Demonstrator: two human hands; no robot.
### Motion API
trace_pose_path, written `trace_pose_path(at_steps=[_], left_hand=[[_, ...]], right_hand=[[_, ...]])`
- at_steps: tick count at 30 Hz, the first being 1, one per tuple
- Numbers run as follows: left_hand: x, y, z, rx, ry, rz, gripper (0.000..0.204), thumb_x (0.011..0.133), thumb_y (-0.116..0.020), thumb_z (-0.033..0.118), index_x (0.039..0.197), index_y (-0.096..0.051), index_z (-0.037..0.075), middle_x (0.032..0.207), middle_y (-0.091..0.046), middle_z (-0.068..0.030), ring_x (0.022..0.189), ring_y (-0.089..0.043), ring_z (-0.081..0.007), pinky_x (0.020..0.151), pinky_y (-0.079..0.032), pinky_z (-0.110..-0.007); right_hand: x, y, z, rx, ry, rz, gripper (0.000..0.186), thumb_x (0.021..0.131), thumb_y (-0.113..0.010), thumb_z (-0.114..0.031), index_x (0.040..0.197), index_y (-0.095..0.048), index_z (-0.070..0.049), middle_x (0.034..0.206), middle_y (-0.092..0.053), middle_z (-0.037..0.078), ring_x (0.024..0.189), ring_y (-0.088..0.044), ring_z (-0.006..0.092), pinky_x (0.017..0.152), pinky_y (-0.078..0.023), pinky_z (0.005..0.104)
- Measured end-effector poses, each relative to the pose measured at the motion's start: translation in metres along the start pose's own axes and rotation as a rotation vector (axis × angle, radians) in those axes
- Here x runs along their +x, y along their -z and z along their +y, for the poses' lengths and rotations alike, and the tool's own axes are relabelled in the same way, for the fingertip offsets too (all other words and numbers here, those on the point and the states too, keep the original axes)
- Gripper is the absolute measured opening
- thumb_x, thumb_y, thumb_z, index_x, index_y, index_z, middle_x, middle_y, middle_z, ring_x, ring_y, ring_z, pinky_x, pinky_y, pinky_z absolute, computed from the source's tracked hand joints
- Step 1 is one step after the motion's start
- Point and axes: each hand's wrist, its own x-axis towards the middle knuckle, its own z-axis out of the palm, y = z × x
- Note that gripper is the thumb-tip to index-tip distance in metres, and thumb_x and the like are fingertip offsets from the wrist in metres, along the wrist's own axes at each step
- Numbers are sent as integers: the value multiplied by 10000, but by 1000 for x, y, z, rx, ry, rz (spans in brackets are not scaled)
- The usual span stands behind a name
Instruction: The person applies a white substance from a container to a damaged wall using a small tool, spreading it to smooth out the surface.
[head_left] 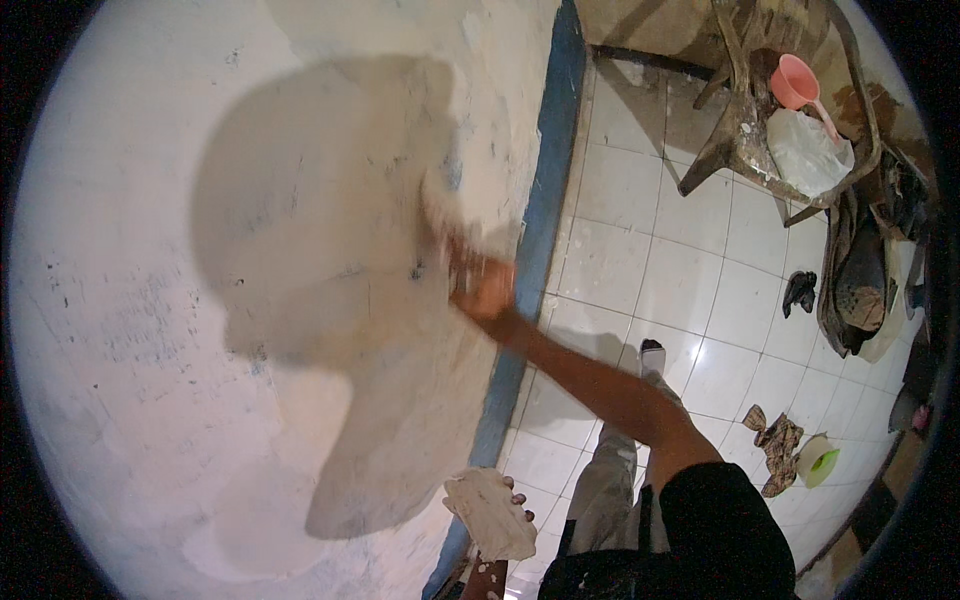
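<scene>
My right hand (485, 287) is raised against the pale, patchy wall (130, 330), blurred by motion. Its fingers close round a flat scraper (437, 208), whose pale, smeared blade lies along the wall surface; the blur hides its exact outline. Lower down, beside the wall's blue bottom band (490, 420), my left hand (520, 502) grips a flat board (492, 515) covered in whitish putty. Fingertips show at the board's right edge, and the rest of that hand is hidden beneath it. White spots mark the left wrist.
White floor tiles (690, 270) run along the wall, with my foot (652, 352) on them. A stained chair (745, 140) at the upper right bears a pink dipper (795, 82) and a plastic bag (810, 155). Rumpled cloth (778, 450) and a green-and-white container (818, 461) lie at right.
</scene>
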Motion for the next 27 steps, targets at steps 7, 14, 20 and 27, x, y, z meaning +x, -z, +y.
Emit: trace_pose_path(at_steps=[7,14,20,27], left_hand=[[3,-27,-3,75,-91,9,686,722,-358,700,1125,-419,149,1036,-475,-100,808,-496,-297,586,-410,-519],[-1,-29,-16,126,-64,-70,489,805,-383,546,1173,-396,223,1127,-445,-45,876,-439,-255,652,-391,-505],[-5,-7,-2,77,-44,-81,510,800,-381,557,1175,-405,211,1153,-440,-62,897,-433,-259,674,-386,-519],[1,-29,-7,-65,9,-135,850,623,-454,755,1185,-366,123,1065,-450,-121,875,-477,-330,679,-408,-569]], right_hand=[[-37,54,-4,104,45,-155,624,519,-516,30,1142,-492,-6,1137,-529,153,938,-574,270,793,-464,345],[122,33,74,195,-221,278,382,616,-578,-98,993,-571,-40,1002,-531,168,976,-485,316,830,-376,431],[-8,14,-12,317,107,-193,522,559,-643,-159,1062,-564,-45,1106,-513,153,1010,-497,278,813,-428,413],[20,43,34,170,100,321,361,600,-573,-105,951,-601,-20,985,-564,138,839,-570,269,693,-466,386]])
